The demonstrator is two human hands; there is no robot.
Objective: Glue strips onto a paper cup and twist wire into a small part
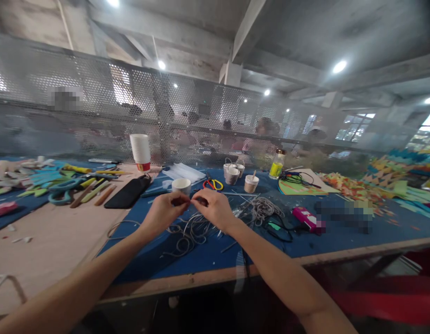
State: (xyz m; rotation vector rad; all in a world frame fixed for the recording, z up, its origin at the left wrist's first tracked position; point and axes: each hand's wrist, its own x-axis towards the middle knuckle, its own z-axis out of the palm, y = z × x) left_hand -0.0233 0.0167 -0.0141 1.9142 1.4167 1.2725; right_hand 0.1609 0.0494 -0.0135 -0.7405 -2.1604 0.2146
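Observation:
My left hand [164, 211] and my right hand [215, 208] meet fingertip to fingertip above the blue table mat [145, 260]. Both are closed in a pinch, and whatever sits between the fingers is too small to make out. Just behind the left fingers stands a white paper cup [181, 185]. Loose grey cord [189, 236] curls on the mat under the hands, and a thicker tangle of grey cord [265, 208] lies right of my right hand. Scissors with red and yellow handles [215, 184] rest beyond the fingertips.
A black phone [127, 192], stacked paper cups [140, 150] and several tools [93, 190] are at left. Small cups [232, 174], a yellow-labelled jar [276, 164] and a magenta device [307, 219] are at right. A perforated screen [201, 116] runs behind the table.

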